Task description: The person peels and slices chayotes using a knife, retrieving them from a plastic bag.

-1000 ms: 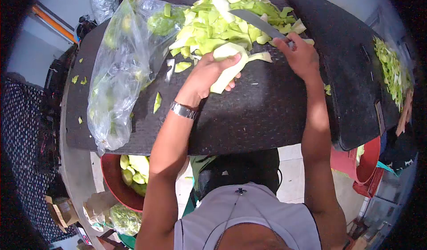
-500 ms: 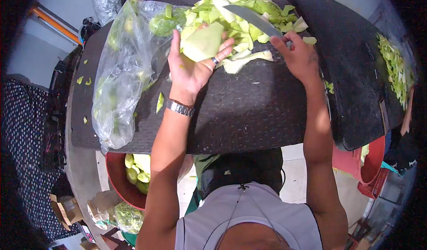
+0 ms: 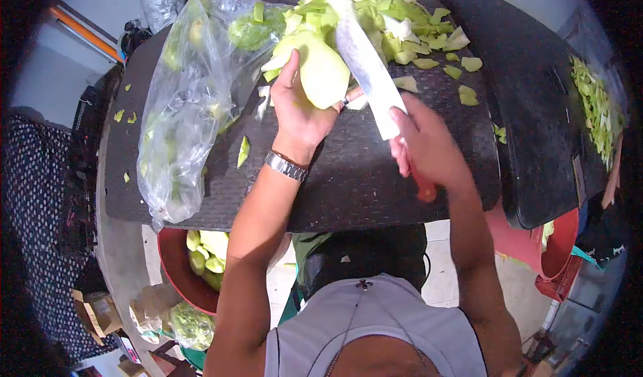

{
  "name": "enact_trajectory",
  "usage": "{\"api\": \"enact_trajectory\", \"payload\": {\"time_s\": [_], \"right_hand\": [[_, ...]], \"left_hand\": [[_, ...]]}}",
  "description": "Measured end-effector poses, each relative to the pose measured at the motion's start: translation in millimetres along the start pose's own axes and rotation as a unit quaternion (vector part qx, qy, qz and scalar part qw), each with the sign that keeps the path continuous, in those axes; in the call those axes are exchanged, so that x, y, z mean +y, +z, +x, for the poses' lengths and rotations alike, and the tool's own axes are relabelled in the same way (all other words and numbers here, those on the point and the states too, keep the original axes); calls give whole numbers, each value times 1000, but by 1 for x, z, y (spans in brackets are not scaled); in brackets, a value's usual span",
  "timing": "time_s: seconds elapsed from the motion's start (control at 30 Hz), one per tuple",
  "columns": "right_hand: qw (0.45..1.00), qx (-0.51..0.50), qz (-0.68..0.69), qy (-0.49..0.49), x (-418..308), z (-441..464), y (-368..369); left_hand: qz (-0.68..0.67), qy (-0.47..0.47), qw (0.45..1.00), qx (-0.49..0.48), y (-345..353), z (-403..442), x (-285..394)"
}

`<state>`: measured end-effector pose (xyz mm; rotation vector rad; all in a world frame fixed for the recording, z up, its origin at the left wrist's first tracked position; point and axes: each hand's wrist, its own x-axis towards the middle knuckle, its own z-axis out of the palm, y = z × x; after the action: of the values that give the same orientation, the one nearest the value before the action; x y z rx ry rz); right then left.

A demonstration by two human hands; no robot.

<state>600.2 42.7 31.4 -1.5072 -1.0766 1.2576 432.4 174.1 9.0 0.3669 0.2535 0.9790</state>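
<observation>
My left hand (image 3: 301,112) cups a peeled pale-green fruit (image 3: 323,72), its thumb along the near left side and its fingers mostly hidden underneath. In my right hand (image 3: 429,139) is a large kitchen knife (image 3: 365,62) with a broad blade and a red handle. The blade slants up and left, just right of the fruit. I cannot tell whether the two touch. Behind them lies a heap of pale-green peelings (image 3: 415,28). Left of my left hand is a clear plastic bag (image 3: 191,109) with green fruit inside.
A dark textured table (image 3: 348,189) carries it all. On a black board (image 3: 536,109) at the right lies a pile of green shreds (image 3: 593,102). Below the table edge stand a red tub (image 3: 175,263) of peeled fruit and another red bucket (image 3: 559,246).
The knife has swung from the far right down beside the fruit, its handle now nearer me. My left hand has shifted slightly right and turned the fruit more upright.
</observation>
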Motion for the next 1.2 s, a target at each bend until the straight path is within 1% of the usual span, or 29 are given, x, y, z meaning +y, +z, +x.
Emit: {"api": "enact_trajectory", "payload": {"time_s": [0.1, 0.13, 0.2, 0.3, 0.4, 0.43, 0.53, 0.63, 0.73, 0.93, 1.03, 1.13, 1.2], "right_hand": [[997, 34, -71, -11, 6, -22, 16], [995, 34, -92, 6, 6, -28, 17], [995, 33, -91, 9, 11, -35, 20], [994, 35, -101, 11, 14, -39, 21], [994, 40, -98, 5, 21, -40, 25], [995, 42, -94, 1, 23, -40, 26], [997, 26, -50, 43, 23, -40, 31], [999, 7, 36, 23, 28, -33, 39], [996, -6, 89, 9, 29, -22, 39], [991, 0, 136, 22, 19, -8, 41], [982, -27, 182, 39, 17, -5, 39], [972, -1, 233, 13, 24, 0, 47], [972, 83, 219, -29, 19, 6, 51]], "left_hand": [[59, 4, 998, 5, 2, -2, -3], [63, -2, 998, -2, -2, -1, -3], [74, -12, 997, -17, -9, 1, -3], [120, -2, 992, -22, -9, 2, -2], [118, 7, 993, 20, -2, 3, -5], [122, 9, 992, 21, -2, 3, -4], [132, 1, 991, 13, 1, 2, -5], [133, -24, 991, -16, 7, -3, -14], [123, -58, 990, -40, 8, -9, -27], [100, -80, 992, -16, 10, -14, -39], [109, -65, 992, 21, 8, -14, -39], [120, -26, 992, 37, 7, -13, -39], [91, 2, 992, 90, 10, -12, -42]]}}
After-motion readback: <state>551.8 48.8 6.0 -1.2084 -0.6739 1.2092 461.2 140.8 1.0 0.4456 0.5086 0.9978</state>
